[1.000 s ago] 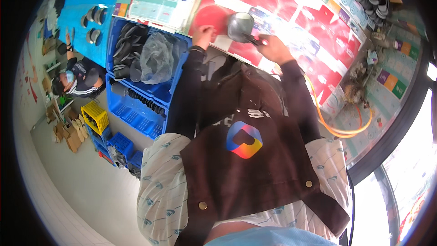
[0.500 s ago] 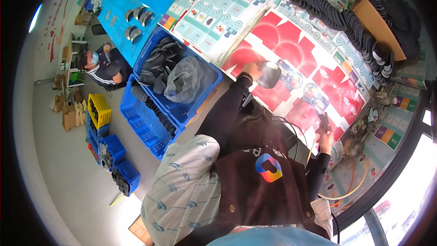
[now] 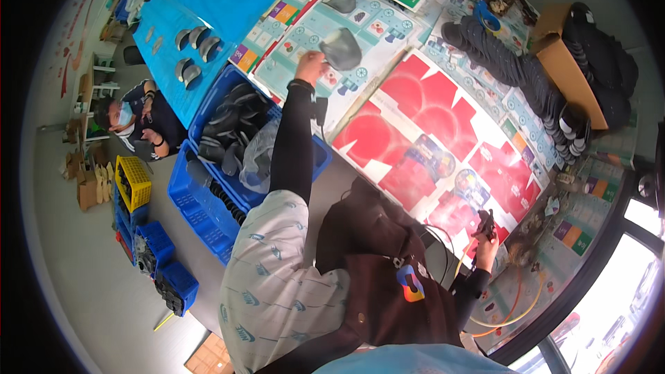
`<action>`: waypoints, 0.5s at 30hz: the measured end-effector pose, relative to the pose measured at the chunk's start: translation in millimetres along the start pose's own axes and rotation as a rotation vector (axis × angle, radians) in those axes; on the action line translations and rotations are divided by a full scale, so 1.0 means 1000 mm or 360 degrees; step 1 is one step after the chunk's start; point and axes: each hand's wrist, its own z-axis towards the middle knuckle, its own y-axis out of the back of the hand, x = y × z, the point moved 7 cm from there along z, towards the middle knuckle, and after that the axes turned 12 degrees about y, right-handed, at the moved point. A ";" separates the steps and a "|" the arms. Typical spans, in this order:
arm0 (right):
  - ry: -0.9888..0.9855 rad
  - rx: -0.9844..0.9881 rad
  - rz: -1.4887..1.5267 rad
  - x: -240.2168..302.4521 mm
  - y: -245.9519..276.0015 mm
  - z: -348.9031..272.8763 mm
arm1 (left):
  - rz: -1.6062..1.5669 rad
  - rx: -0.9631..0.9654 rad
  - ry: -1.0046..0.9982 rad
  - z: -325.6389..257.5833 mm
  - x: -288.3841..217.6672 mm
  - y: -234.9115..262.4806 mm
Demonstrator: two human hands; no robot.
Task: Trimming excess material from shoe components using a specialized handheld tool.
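My left hand (image 3: pixel 310 69) is closed on the near edge of a grey curved shell piece (image 3: pixel 341 49), held over the pale printed sheets at the far side of the table. A similar grey shell piece (image 3: pixel 340 0) lies on those sheets just beyond. At the lower right, my right hand (image 3: pixel 486 251) is wrapped round a small dark spray gun (image 3: pixel 486 224), with a thin hose by it. The gun is near the corner of a red and white printed sheet (image 3: pixel 443 111). My fingers partly hide its handle.
Blue crates (image 3: pixel 208 208) on my left hold dark shell pieces and a clear plastic bag (image 3: pixel 258 166). Several shells (image 3: pixel 197 45) rest on a blue sheet (image 3: pixel 242 0). Long rows of dark shells (image 3: pixel 499 52) and a cardboard box (image 3: pixel 569 73) stand right. A co-worker (image 3: pixel 138 118) sits left.
My left hand has carried the grey shell piece from above the red sheet away to the far left, over the pale sheets. My right hand with the spray gun has shifted slightly nearer.
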 end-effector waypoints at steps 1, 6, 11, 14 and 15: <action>0.0044 -0.0039 -0.0002 0.010 -0.001 -0.001 | -0.0061 -0.0288 0.0024 0.027 -0.007 0.008; 0.0196 -0.0101 -0.0014 0.036 -0.023 0.012 | -0.0386 -0.0604 -0.0013 0.129 -0.033 0.056; -0.0146 -0.0115 -0.0162 0.100 -0.067 0.006 | 0.0009 -0.0774 -0.0176 0.200 -0.028 0.056; -0.0214 -0.0077 -0.0325 0.087 -0.079 0.022 | -0.0320 -0.0770 -0.0114 0.222 -0.006 0.066; -0.0222 -0.0043 -0.0336 0.084 -0.087 0.029 | -0.0512 -0.0746 -0.0143 0.227 -0.006 0.075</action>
